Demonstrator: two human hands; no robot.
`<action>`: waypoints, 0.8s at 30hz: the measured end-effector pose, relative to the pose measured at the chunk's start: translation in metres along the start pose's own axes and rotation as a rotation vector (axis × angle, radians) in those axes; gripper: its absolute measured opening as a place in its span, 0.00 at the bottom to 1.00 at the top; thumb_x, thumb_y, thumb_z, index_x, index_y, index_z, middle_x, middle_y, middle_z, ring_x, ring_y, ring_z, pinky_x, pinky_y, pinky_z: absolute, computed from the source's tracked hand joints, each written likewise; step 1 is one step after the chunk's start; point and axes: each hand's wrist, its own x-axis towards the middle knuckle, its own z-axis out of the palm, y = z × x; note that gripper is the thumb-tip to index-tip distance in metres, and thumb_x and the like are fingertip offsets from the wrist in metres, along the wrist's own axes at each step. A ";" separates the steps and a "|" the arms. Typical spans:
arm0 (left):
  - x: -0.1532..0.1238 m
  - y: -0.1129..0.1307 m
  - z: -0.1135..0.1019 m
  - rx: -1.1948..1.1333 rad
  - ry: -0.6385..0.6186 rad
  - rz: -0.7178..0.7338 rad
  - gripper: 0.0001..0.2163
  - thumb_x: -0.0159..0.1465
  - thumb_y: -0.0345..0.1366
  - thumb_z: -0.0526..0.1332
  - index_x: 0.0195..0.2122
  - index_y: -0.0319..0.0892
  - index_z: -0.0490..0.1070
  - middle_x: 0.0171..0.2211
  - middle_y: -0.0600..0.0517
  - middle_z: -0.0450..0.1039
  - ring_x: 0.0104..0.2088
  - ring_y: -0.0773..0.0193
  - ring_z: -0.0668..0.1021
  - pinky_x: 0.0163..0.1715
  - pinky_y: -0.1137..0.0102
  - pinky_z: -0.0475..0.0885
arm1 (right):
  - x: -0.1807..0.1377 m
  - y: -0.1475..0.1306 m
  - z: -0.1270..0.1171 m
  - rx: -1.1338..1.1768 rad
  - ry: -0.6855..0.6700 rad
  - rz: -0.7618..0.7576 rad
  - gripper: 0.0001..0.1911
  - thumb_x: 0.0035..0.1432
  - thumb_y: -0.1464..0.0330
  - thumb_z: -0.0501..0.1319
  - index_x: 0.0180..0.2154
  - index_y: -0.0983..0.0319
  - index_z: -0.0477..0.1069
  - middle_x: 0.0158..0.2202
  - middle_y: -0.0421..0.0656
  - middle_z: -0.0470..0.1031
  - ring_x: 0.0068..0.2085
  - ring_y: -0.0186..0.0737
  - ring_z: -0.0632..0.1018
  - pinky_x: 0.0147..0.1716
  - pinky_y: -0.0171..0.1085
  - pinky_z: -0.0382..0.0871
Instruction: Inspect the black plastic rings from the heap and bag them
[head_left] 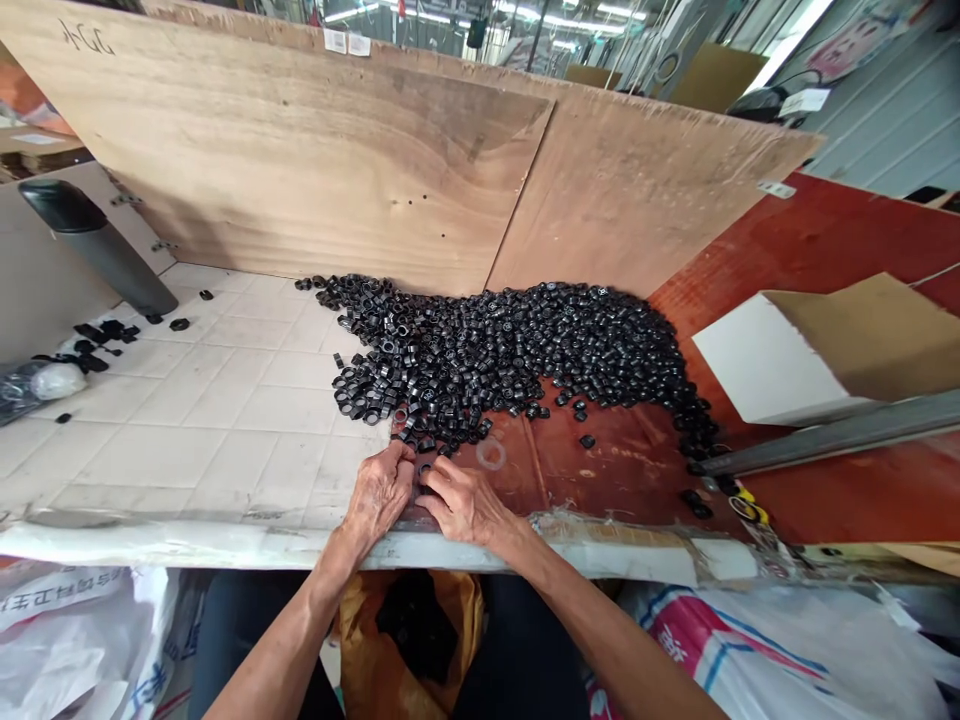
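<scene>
My left hand [381, 488] rests near the table's front edge with its fingers curled together. What it grips, if anything, is hidden behind the fingers. Close beside it, my right hand [463, 500] has thumb and fingers bent in a pinch, and a small black plastic ring [425, 470] shows at its fingertips. Just beyond both hands spreads a large heap of small black plastic rings and caps [480, 350]. A few loose pieces lie at its near side, and a pale flat ring [491, 453] lies on the red-brown surface right of my hands.
A wooden board [322, 150] walls off the back. On the left stand a dark grey flask [112, 255] and scattered black pieces. To the right are an open cardboard box [780, 355], a metal bar [840, 437] and yellow-handled scissors [748, 507]. An orange sack [469, 620] with black contents sits below.
</scene>
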 end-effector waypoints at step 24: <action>0.006 -0.001 0.008 -0.482 -0.232 -0.048 0.12 0.62 0.37 0.65 0.46 0.42 0.74 0.29 0.55 0.75 0.27 0.66 0.77 0.27 0.73 0.71 | 0.004 0.016 -0.007 0.682 0.307 0.459 0.09 0.56 0.66 0.68 0.40 0.59 0.76 0.41 0.44 0.82 0.39 0.42 0.83 0.40 0.39 0.80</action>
